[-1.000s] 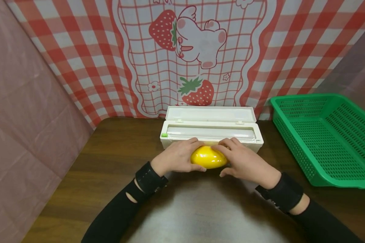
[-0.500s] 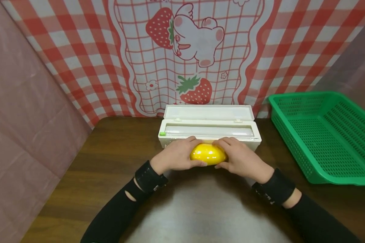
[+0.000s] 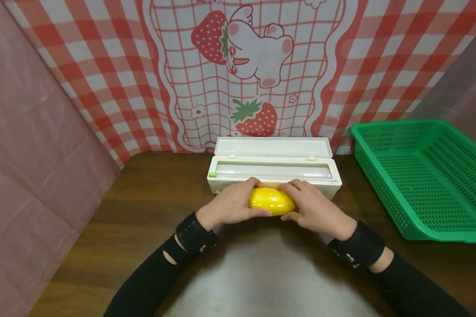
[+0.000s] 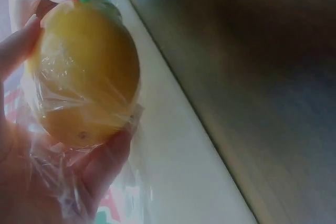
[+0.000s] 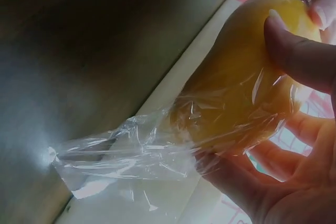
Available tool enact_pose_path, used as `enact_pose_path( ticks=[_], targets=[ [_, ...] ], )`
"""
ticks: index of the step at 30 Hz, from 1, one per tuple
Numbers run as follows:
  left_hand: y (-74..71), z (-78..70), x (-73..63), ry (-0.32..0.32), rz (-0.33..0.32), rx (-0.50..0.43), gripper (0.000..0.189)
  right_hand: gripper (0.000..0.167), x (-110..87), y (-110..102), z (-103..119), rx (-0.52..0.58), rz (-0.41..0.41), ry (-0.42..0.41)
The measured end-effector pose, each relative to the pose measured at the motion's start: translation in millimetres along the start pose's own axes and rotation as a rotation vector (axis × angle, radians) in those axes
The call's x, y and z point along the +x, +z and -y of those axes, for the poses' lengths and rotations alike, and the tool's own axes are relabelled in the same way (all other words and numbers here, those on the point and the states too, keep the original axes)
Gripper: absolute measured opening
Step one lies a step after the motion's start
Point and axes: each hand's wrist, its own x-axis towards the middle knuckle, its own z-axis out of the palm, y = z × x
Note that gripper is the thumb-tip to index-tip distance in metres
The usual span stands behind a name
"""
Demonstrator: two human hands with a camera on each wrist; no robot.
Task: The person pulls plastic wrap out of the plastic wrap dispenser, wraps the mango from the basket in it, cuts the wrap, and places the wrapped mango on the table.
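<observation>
Both hands hold a mango-shaped yellow fruit (image 3: 271, 202) in front of a white cling film dispenser (image 3: 328, 189). My left hand (image 3: 234, 201) grips the left end, thumb along the near side and fingers behind. The right hand (image 3: 316, 208) pinches the right end the same way. Clear cling film (image 4: 65, 100) lies wrinkled over the fruit in the left wrist view. In the right wrist view, a loose, twisted tail of film (image 5: 131, 153) trails off one end. The dispenser's lid (image 3: 273, 147) stands raised, showing the film roll (image 3: 273, 170) inside.
A green perforated plastic basket (image 3: 414, 220) sits at the right of the dark wooden table (image 3: 143, 211). Behind the dispenser hangs a red-and-white checked cloth (image 3: 123, 70) printed with strawberries. A pink curtain (image 3: 43, 154) hangs along the left side.
The right hand has closed in on the fruit's right end, its thumb coming up to the near side. The fruit and left hand have stayed nearly in place. The view has shifted slightly.
</observation>
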Motion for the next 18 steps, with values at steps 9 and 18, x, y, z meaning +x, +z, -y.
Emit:
enact_pose_path(
  ticks=[9, 18],
  targets=[
    [-7.4, -10.8, -5.8, 0.044, -0.076, 0.159, 0.071, 0.071, 0.5, -3, -1, 0.0, 0.032, 0.0],
    [-2.3, -30.5, -23.5, -0.056, -0.109, 0.356, 0.082, 0.071, 0.0, -3, -2, 0.023, 0.056, 0.017]
  ],
)
